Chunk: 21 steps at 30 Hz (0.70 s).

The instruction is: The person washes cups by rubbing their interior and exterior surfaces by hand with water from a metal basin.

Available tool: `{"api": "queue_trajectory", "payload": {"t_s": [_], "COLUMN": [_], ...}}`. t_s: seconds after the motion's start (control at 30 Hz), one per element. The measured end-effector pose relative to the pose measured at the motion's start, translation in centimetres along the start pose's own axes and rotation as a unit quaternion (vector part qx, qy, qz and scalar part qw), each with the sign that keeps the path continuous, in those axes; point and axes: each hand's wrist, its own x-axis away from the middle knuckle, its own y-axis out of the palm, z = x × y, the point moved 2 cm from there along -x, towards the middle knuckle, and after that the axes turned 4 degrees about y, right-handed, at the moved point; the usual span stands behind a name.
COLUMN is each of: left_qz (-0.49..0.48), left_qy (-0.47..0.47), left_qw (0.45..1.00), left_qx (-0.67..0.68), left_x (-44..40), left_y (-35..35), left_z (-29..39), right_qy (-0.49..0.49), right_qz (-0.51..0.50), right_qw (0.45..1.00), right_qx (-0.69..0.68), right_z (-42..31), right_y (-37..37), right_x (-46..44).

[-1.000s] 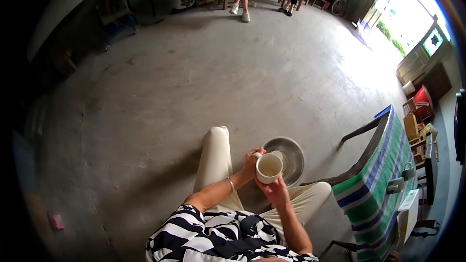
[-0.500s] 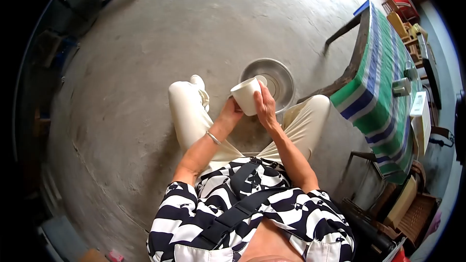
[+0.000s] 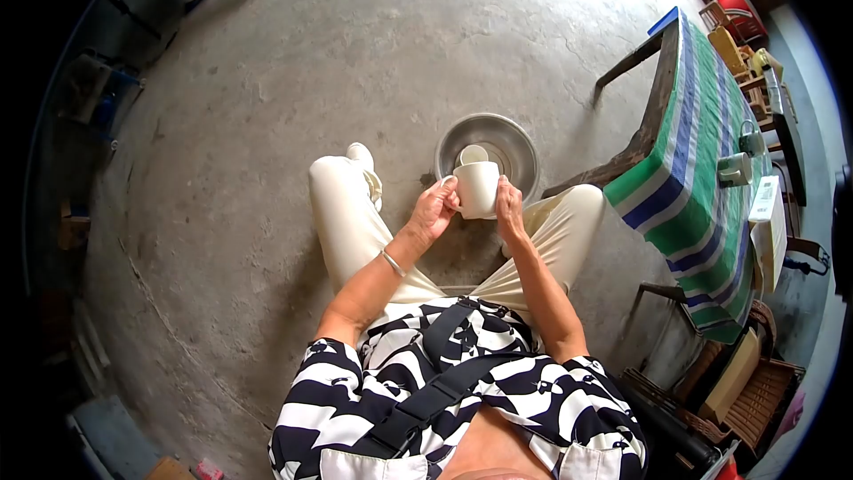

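Note:
A white mug (image 3: 478,191) is held between my two hands, over the near edge of a metal basin (image 3: 529,151). My left hand (image 3: 434,208) is closed around the mug's handle on its left side. Against the opposite side of the mug, my right hand (image 3: 510,206) presses its fingers. Another white cup-like thing (image 3: 473,155) shows its round rim inside the basin, partly hidden behind the mug. The basin rests on the floor just beyond my knees.
To the right stands a table with a green, blue and white striped cloth (image 3: 680,169), carrying mugs (image 3: 735,169) and a white box (image 3: 766,199). A wicker basket (image 3: 755,404) sits at the lower right. Grey concrete floor (image 3: 240,124) surrounds me.
The mug has turned from tilted to nearly upright and shifted slightly right, its handle now showing at the left. My left hand has moved onto the handle; my right hand has moved slightly right.

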Motion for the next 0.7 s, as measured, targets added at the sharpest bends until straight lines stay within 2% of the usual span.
{"api": "queue_trajectory", "payload": {"t_s": [0.07,0.1,0.23,0.3,0.37,0.43,0.5,0.53,0.63,0.67,0.7], "left_qz": [-0.076,-0.012,0.051,0.035,0.041,0.026,0.018,0.018,-0.004,0.003,0.009], "left_qy": [0.058,0.086,0.144,0.163,0.215,0.203,0.189,0.193,0.180,0.154,0.127], "left_qw": [0.995,0.996,0.988,0.984,0.960,0.968,0.972,0.972,0.978,0.985,0.991], "left_qx": [-0.009,-0.025,-0.034,-0.056,-0.173,-0.142,-0.138,-0.136,-0.104,-0.077,-0.051], "left_x": [-0.6,-0.2,1.1,0.8,1.8,2.6,2.7,2.7,2.6,2.6,2.5], "left_y": [-0.8,-0.4,1.3,0.9,2.0,2.9,3.0,3.1,3.0,2.9,2.7], "left_z": [-0.3,-0.4,0.1,-0.2,-0.1,0.0,-0.1,0.0,0.0,-0.1,-0.1], "right_qy": [-0.057,-0.067,-0.097,-0.069,-0.081,-0.081,-0.103,-0.084,-0.075,-0.053,-0.057], "right_qz": [0.026,0.022,0.074,0.044,0.035,0.031,0.099,0.073,0.081,0.023,0.023], "right_qw": [0.997,0.996,0.980,0.980,0.984,0.987,0.973,0.985,0.981,0.995,0.995], "right_qx": [0.054,0.053,0.155,0.181,0.157,0.136,0.181,0.135,0.162,0.076,0.077], "right_z": [-2.1,-2.5,-2.9,-3.5,-4.4,-4.4,-4.2,-4.4,-2.8,-2.3,-2.5], "right_y": [0.2,0.4,1.9,1.9,2.2,2.4,2.3,2.2,2.0,1.5,1.1], "right_x": [0.2,0.2,0.1,0.0,0.2,0.3,0.0,0.0,-1.3,-2.3,-2.6]}}
